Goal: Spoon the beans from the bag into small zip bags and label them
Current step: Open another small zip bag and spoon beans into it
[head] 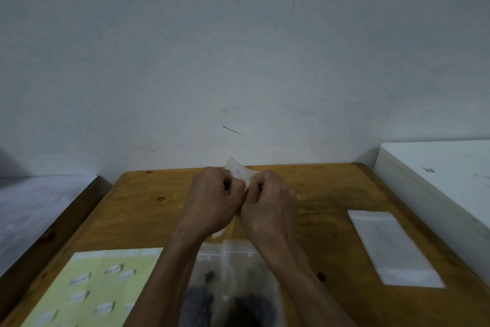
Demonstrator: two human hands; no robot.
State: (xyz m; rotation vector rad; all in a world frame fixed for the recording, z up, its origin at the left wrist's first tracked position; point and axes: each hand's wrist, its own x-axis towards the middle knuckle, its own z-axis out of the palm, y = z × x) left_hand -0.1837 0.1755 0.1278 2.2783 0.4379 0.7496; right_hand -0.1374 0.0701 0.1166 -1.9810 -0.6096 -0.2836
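Both hands are raised together over the middle of the wooden table (pixel 148 210). My left hand (pixel 212 202) and my right hand (pixel 267 202) each pinch a small clear zip bag (pixel 238 170), whose top sticks up between the knuckles. The lower part of the small bag is hidden behind the hands. Below my wrists lies a large clear bag (pixel 233 281) holding dark beans, blurred at the bottom edge. A pale green label sheet (pixel 92 284) with several white stickers lies at the lower left.
A stack of flat clear zip bags (pixel 392 247) lies on the right side of the table. A white box or counter (pixel 440 175) stands past the table's right edge. A grey surface (pixel 34 210) sits to the left. A plain wall is close behind.
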